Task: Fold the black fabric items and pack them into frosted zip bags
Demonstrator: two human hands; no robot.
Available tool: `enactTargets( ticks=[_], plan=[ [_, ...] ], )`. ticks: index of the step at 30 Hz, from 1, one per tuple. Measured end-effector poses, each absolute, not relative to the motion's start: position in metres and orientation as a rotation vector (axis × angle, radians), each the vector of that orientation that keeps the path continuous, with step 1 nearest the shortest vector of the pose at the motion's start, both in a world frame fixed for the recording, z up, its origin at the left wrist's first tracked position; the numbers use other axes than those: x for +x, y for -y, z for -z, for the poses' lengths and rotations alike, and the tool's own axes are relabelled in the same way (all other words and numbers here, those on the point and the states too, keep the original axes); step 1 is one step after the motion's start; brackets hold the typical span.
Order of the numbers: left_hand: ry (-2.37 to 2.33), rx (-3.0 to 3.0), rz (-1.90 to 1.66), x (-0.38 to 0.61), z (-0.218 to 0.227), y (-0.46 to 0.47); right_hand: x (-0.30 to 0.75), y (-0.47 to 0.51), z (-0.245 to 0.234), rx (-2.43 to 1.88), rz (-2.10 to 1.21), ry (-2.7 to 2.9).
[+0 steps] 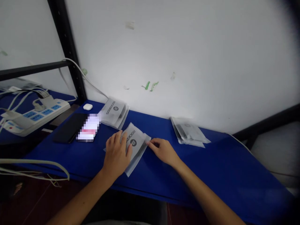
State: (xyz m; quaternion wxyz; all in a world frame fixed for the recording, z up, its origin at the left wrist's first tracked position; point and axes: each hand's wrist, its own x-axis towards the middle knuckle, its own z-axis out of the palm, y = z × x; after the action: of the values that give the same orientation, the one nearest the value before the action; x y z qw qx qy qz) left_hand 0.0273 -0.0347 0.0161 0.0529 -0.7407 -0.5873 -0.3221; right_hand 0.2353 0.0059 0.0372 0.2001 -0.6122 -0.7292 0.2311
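Note:
A frosted plastic pouch (pixel 137 142) with black lettering and a dark item inside lies flat on the blue table (pixel 211 168). My left hand (pixel 116 155) rests palm down on the pouch's left half, fingers spread over it. My right hand (pixel 162 151) touches the pouch's right edge with its fingertips, pinching or pressing the corner. A stack of similar pouches (pixel 114 113) lies behind, near the wall. Another stack of pouches (pixel 188 132) lies to the right.
A black phone (pixel 70 127) and a blurred card (pixel 89 128) lie at the left, with a white earbud case (pixel 87 107) behind them. A white power strip (pixel 35 116) with cables sits further left. A black shelf post (pixel 67 50) rises by the white wall.

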Motion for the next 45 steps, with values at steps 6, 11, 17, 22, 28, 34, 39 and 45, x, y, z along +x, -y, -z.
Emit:
enactTargets(
  ticks=[6,11,17,22,28,34,39,45],
  plan=[
    [1.873,-2.605,0.635,0.045,-0.01,0.026,0.244,-0.006,-0.028,-1.483,-0.325,2.116],
    [1.638,-2.795,0.563,0.043,-0.013,0.012,0.244,0.004,-0.016,-1.358,-0.259,2.245],
    [1.757,-2.73,0.697,0.04,-0.005,0.006,0.248,0.02,-0.012,-1.302,-0.117,2.284],
    [1.663,-2.957,0.6,0.043,-0.003,-0.003,0.248,0.031,-0.018,-1.317,-0.13,2.365],
    [1.664,-2.799,0.554,0.057,-0.008,-0.004,0.256,0.049,-0.015,-1.415,-0.129,2.353],
    [1.588,-2.879,0.582,0.062,-0.005,-0.007,0.273,0.065,-0.013,-1.364,-0.265,2.271],
    [1.525,-3.036,0.545,0.059,-0.002,-0.016,0.283,0.073,-0.011,-1.305,-0.361,2.185],
    [1.454,-3.102,0.573,0.052,-0.002,-0.028,0.284,0.07,0.001,-1.27,-0.252,2.086]
  ],
)
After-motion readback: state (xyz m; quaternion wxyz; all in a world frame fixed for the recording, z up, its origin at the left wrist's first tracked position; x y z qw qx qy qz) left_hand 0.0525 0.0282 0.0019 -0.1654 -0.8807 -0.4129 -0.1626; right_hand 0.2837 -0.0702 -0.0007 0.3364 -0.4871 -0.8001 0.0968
